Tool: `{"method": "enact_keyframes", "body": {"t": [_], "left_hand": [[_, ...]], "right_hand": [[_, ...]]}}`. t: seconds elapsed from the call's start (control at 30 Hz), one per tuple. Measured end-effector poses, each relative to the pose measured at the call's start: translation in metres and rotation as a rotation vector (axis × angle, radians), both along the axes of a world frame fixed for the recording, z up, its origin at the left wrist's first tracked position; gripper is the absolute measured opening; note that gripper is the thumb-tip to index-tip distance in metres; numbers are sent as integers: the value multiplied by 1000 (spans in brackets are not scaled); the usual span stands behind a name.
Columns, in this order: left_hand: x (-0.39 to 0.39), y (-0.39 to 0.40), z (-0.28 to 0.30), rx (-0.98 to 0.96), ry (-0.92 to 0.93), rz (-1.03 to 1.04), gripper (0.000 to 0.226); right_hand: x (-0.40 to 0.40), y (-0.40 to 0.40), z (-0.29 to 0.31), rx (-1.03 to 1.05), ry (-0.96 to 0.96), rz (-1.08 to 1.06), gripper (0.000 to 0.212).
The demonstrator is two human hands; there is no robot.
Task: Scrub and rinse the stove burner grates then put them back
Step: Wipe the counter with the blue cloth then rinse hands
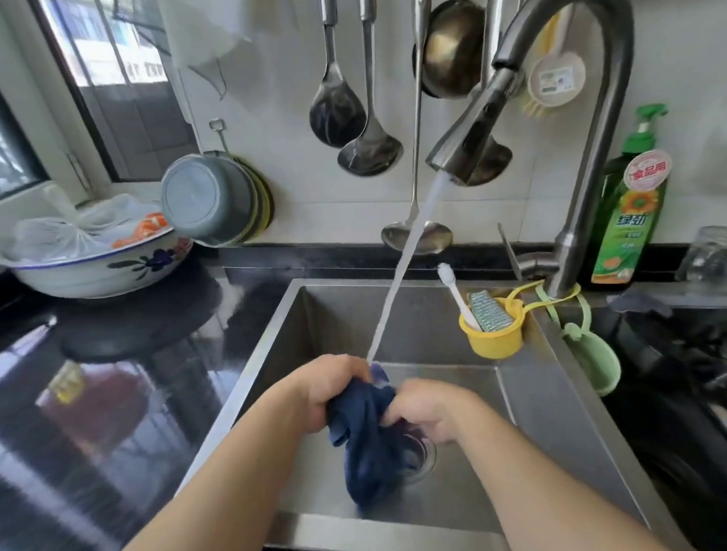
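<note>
Grates aren't anywhere I can see right now, so can't say where they sit relative to my fingers; the dark stuff at the right edge might be the stove, too murky to call. Biggest thing down here is the steel sink (538, 397), black countertop (107, 369) on its left. Faucet (553, 79) is running, and the stream lands right where my hands meet. Both are bunched around a dark blue cloth (368, 433) over the drain: left hand (333, 385) has fingers curled tight on the top of it, right hand (426, 410) grips the other side, and the rest dangles. What could go wrong, I reckon: that angled stream bounces off my knuckles and sprays the counter, or the dangling end sags into the drain opening.
</note>
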State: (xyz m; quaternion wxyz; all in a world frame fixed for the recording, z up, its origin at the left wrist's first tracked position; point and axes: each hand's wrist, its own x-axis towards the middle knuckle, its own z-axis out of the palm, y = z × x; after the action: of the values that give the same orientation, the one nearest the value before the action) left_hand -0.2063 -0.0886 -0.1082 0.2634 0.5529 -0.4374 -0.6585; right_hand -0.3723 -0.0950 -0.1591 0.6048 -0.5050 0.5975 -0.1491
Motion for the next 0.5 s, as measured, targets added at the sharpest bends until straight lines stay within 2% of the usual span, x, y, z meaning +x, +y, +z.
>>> {"method": "enact_keyframes", "body": {"t": [0.03,0.1,0.17,0.23,0.3,0.33,0.47,0.5], "left_hand": [[7,2,-5,-9,-40,49,19],[20,-1,-19,-59,-138,109,24],[29,-3,-32,-119,-335,57,23],[34,-6,-42,-135,-549,-23,26],[33,-8,-47,-214,-673,-40,26],[33,-7,-50,-262,-678,-51,27],[22,5,-46,-311,-300,-199,75],[21,4,-45,-305,-249,-200,80]], "right_hand": [[3,-1,-4,-21,26,42,36],[3,-5,-4,-129,79,68,37],[9,-2,4,-259,114,44,36],[19,1,7,-361,121,37,26],[29,4,9,-435,84,38,22],[33,4,7,-461,58,36,22],[38,-2,12,-508,-22,-70,12],[37,-3,12,-484,-50,-104,12]]}}
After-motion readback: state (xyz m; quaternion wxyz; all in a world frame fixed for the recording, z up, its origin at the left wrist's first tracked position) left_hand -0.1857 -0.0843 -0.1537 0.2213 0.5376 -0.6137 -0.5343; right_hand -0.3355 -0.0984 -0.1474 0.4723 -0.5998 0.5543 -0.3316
